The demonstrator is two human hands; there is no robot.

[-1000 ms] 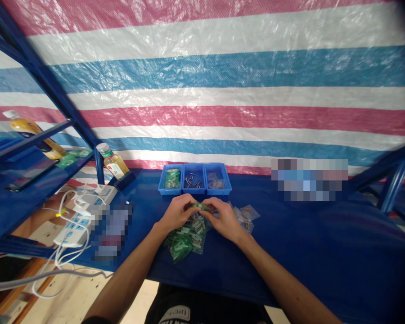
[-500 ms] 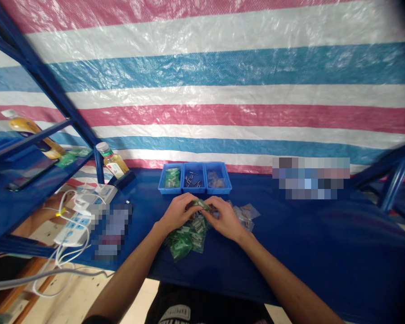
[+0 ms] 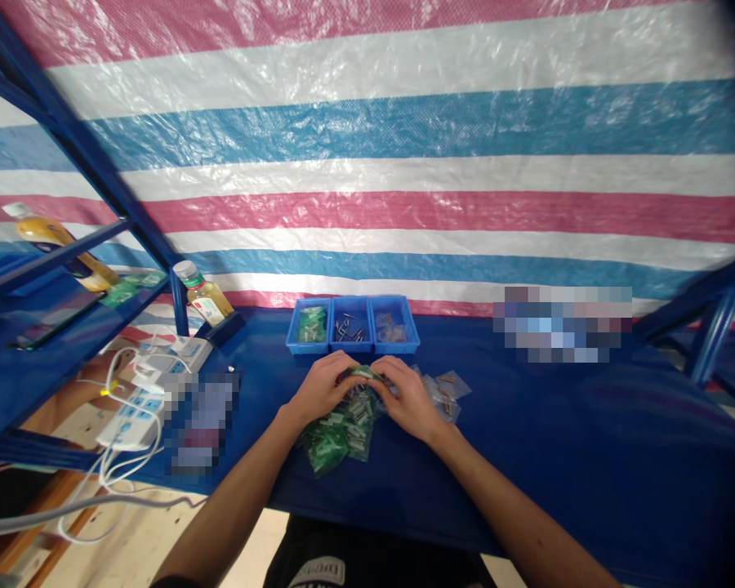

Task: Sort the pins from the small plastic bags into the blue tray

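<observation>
Between my two hands is a small green plastic bag, pinched at its left end by my left hand and at its right end by my right hand. Fingers of both hands are closed on it, and they hide part of it. Below them on the table lies a pile of green bags with small pale and metallic pieces inside. Several clear bags with small pieces lie just right of my right hand. Behind my hands, a blue three-part tray stands on the table.
Green bags, metal pins and clear bags sit in the tray's left, middle and right compartments. At left are a bottle, a power strip with white cables and a blurred item. A striped sheet hangs behind.
The green bag between my hands has shifted slightly and looks flatter, stretched between the fingers. Both hands stay almost in place.
</observation>
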